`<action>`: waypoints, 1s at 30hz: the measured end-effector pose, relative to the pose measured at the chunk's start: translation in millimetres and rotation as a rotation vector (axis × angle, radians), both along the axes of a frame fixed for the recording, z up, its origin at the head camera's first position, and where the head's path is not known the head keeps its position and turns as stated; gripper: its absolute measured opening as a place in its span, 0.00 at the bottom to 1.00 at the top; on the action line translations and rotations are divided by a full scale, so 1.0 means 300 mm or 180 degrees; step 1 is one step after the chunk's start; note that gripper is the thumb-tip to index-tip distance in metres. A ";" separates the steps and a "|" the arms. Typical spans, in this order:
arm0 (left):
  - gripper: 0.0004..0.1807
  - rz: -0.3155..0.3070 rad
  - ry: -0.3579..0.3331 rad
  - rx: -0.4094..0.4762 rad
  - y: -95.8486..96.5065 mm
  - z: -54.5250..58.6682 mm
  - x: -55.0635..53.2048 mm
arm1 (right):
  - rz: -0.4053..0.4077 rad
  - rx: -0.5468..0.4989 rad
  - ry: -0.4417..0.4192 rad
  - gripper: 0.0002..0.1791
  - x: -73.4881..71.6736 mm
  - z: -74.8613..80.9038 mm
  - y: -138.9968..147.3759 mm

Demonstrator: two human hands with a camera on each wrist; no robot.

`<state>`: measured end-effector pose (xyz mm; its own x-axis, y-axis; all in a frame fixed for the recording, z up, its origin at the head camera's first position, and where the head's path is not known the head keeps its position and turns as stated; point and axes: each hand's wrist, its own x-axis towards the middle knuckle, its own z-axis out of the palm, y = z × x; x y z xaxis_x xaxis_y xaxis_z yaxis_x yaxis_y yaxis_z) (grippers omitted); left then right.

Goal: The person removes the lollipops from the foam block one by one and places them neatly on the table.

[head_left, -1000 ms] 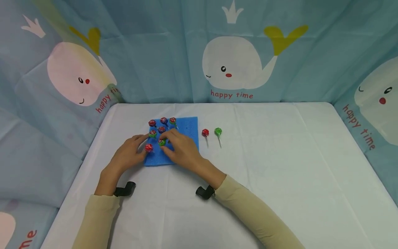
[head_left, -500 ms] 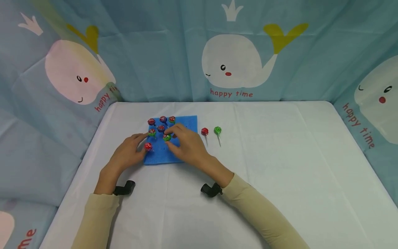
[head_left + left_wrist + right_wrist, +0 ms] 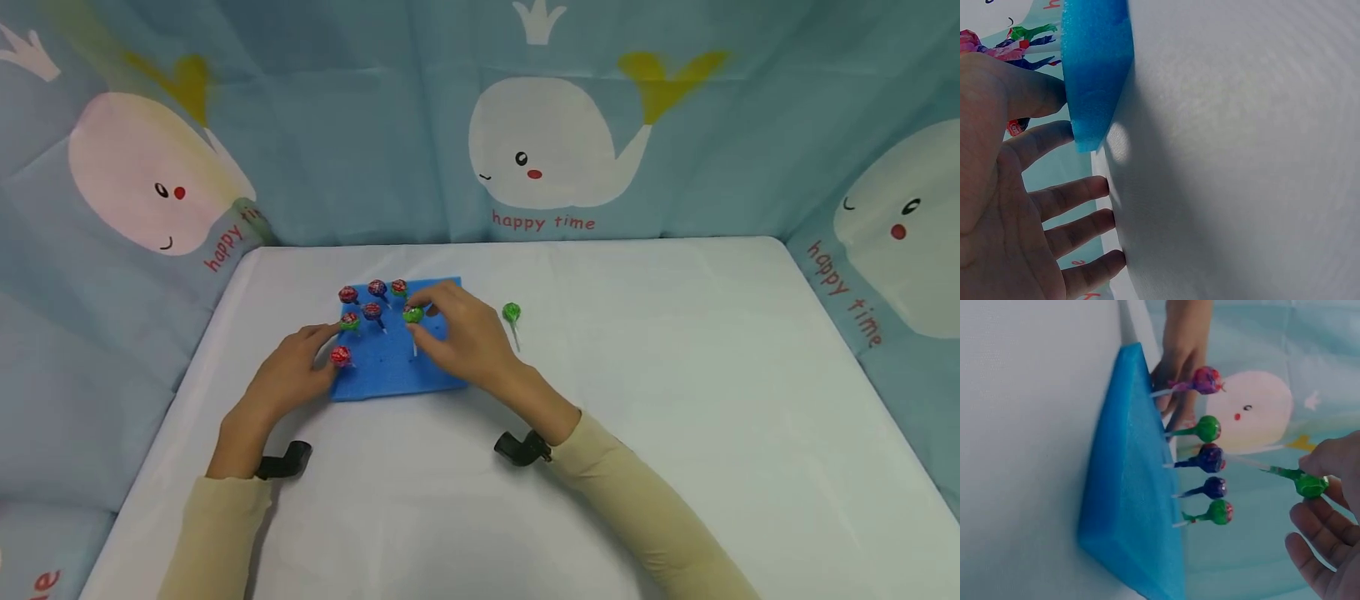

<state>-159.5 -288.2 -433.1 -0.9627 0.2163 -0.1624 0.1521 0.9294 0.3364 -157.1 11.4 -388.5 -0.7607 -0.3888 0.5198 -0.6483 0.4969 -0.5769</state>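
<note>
In the head view my right hand (image 3: 470,337) pinches a green lollipop (image 3: 412,314) by its wrapped head, over the blue foam board (image 3: 397,379). Its white stick points down in the head view; the right wrist view shows the green wrapper (image 3: 1310,485) between thumb and fingers. My left hand (image 3: 288,373) rests at the board's left edge. In the left wrist view its thumb and index fingertip touch the foam (image 3: 1097,69), the other fingers spread straight toward the table. Nearest to it, a red lollipop (image 3: 341,357) and a red-green lollipop (image 3: 350,322) stand in the board.
More lollipops stand upright at the board's back, among them a purple lollipop (image 3: 372,312) and a red-topped one (image 3: 348,295). Another green lollipop (image 3: 512,313) lies on the white tablecloth (image 3: 637,375) right of the board. A whale-print curtain (image 3: 375,150) hangs behind the table.
My right hand has raised the green lollipop from low in the board and carried it back and right. It now covers where the loose red lollipop lay. My left hand stays at the board's edge.
</note>
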 end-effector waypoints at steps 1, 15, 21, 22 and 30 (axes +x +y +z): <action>0.36 0.0017 0.0003 0.0003 -0.006 0.000 0.004 | 0.0009 -0.0004 -0.0008 0.14 0.000 0.002 -0.001; 0.35 -0.0040 0.0093 0.0062 -0.007 0.002 0.002 | -0.0086 -0.0351 -0.0226 0.18 -0.027 0.009 0.073; 0.37 0.0016 0.0057 0.0020 -0.006 0.001 0.005 | -0.0125 -0.0270 -0.0336 0.13 -0.046 0.008 0.116; 0.37 0.0016 0.0059 0.0016 -0.007 0.000 0.005 | -0.0122 -0.0263 -0.0342 0.13 -0.051 0.007 0.123; 0.37 0.0004 0.0053 0.0022 -0.007 0.001 0.001 | -0.0242 -0.0168 -0.0379 0.14 -0.091 -0.014 0.207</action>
<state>-159.3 -290.4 -432.8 -0.9655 0.2162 -0.1449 0.1565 0.9273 0.3401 -184.5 73.4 -392.7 -0.8444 -0.3022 0.4422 -0.5352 0.5090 -0.6741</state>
